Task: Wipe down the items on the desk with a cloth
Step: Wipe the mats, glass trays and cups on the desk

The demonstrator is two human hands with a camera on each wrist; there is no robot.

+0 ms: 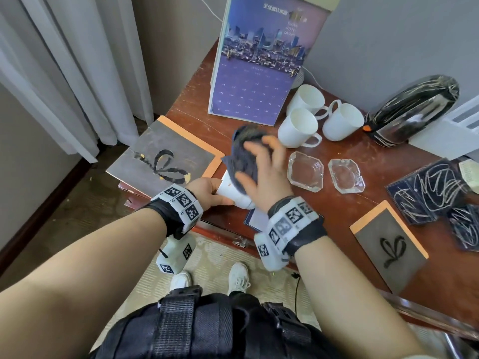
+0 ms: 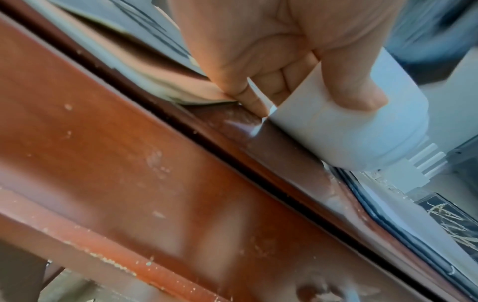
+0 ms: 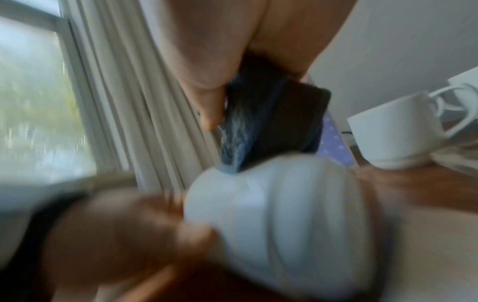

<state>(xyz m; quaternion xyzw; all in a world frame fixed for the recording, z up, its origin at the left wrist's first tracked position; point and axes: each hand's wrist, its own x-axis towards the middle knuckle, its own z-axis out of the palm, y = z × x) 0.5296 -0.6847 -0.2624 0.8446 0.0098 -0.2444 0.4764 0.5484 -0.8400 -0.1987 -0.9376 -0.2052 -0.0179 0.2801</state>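
Left wrist view, mug [image 2: 344, 126] handle, seemingly gripped.

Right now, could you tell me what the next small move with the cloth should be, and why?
Probably draw the cloth further along the white cup. The left hand grips the cup's open end, tilted over the desk edge, and the right hand presses the cloth only on its upper side.

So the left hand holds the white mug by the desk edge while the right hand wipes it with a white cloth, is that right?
Not quite: the cloth is dark blue, not white, as the head view shows. The left hand does hold the white mug by the desk edge while the right hand wipes it.
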